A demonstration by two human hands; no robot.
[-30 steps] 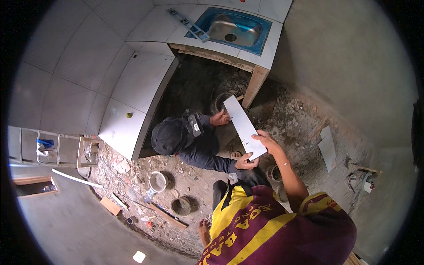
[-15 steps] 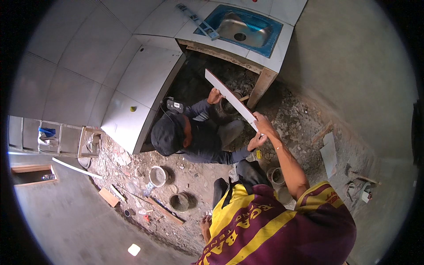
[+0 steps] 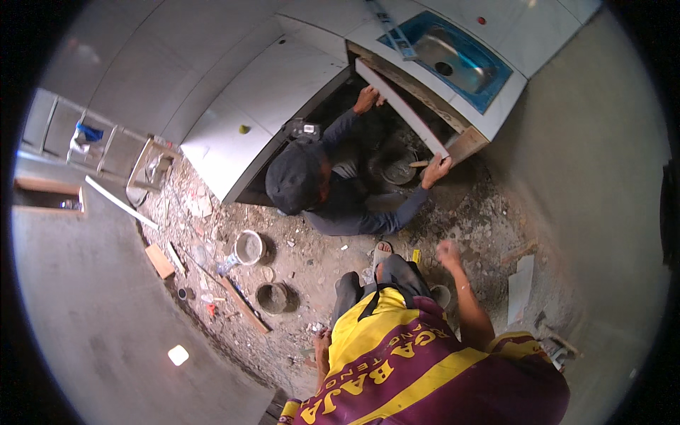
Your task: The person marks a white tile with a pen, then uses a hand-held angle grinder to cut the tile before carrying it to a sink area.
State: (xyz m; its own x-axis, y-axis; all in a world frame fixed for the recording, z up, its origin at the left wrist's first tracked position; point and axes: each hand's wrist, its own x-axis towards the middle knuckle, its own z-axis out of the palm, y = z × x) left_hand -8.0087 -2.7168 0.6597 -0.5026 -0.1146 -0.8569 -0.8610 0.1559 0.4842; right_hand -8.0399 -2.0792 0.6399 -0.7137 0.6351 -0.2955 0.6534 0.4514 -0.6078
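Observation:
My right hand (image 3: 448, 255) hangs in the air right of my knees, apart from anything; motion blur smears its fingers. Down beside my left hip is my left hand (image 3: 322, 343), partly covered by my shirt, its fingers too unclear to read. In front of me a crouching co-worker in a dark cap (image 3: 297, 177) holds a long narrow white tile strip (image 3: 402, 108) with both hands. The strip lies along the front edge of the counter under the sink (image 3: 457, 53). Nearest to my right hand on the ground is a small yellow item (image 3: 416, 256).
A spirit level (image 3: 393, 32) lies on the counter beside the sink. Buckets (image 3: 250, 247) and a dark tub (image 3: 275, 297) stand on the rubble-strewn floor, near a wooden strip (image 3: 244, 306). A bowl of mortar (image 3: 399, 168) sits under the counter. White tile pieces (image 3: 520, 287) lie at right.
My right hand has let go of the tile strip and drawn back toward me. The co-worker now holds the strip alone, moved up against the counter front. My view has shifted.

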